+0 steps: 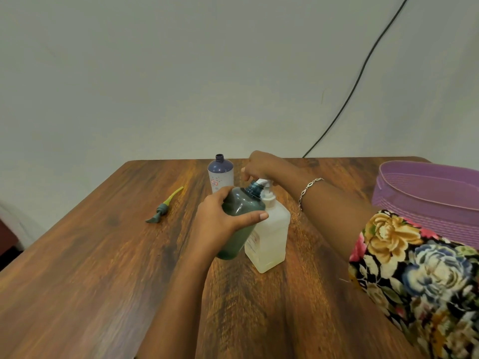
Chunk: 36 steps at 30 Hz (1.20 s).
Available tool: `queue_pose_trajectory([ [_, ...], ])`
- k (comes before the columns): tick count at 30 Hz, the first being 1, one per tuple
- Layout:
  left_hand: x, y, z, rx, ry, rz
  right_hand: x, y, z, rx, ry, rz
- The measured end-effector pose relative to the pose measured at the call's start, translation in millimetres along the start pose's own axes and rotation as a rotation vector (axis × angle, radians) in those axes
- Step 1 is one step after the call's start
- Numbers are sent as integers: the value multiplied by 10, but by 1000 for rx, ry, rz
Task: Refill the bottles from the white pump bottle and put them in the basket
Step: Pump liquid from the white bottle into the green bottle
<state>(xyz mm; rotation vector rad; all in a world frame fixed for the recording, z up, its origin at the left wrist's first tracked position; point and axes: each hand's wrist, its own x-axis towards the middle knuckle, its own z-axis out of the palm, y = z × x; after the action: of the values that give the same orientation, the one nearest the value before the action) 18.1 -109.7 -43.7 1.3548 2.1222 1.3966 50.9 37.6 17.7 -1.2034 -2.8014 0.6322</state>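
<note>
One wooden tabletop (pixel 90 268) fills the lower half of the view and carries every item recorded here.

Basket (pixel 440 224): purple, ribbed wall, at the right edge of the tabletop, well apart from the bottles. Contents cannot be determined from this angle.

Floral sleeve (pixel 414 275): covers the right upper arm, in front of the basket.

White pump bottle (pixel 272 237): translucent, square-bodied, upright near the centre of the tabletop. Pale liquid shows in its lower part.

Dark green bottle (pixel 241 218): uncapped, tilted with its open neck up against the white bottle's spout (pixel 261 182), body touching that bottle's left side.

Left grip (pixel 220 218): bare hand, fingers and thumb wrapped round the body of the dark green bottle, holding it at the tilt.

Right grip (pixel 259 164): bare hand on top of the white bottle's pump, fingers bent down over the pump head.

Purple-shouldered bottle (pixel 220 173): white lower body, no cap, upright at the far side of the tabletop, behind the two grips and untouched.

Loose pump head (pixel 164 206): grey, with a yellow-green dip tube, lying on its side to the left, well apart from all bottles.

Bracelet (pixel 309 189): silver chain on the right wrist.
</note>
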Motion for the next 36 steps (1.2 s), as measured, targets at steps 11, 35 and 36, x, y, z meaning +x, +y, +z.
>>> queue_pose_trajectory([
  [11, -5, -32, -22, -42, 5, 13, 138, 93, 126, -33, 112, 14],
  [35, 15, -53, -49, -22, 12, -3, 137, 84, 184, -67, 189, 15],
  [36, 15, -38, -44, -20, 8, -4, 126, 73, 148, -43, 163, 11],
])
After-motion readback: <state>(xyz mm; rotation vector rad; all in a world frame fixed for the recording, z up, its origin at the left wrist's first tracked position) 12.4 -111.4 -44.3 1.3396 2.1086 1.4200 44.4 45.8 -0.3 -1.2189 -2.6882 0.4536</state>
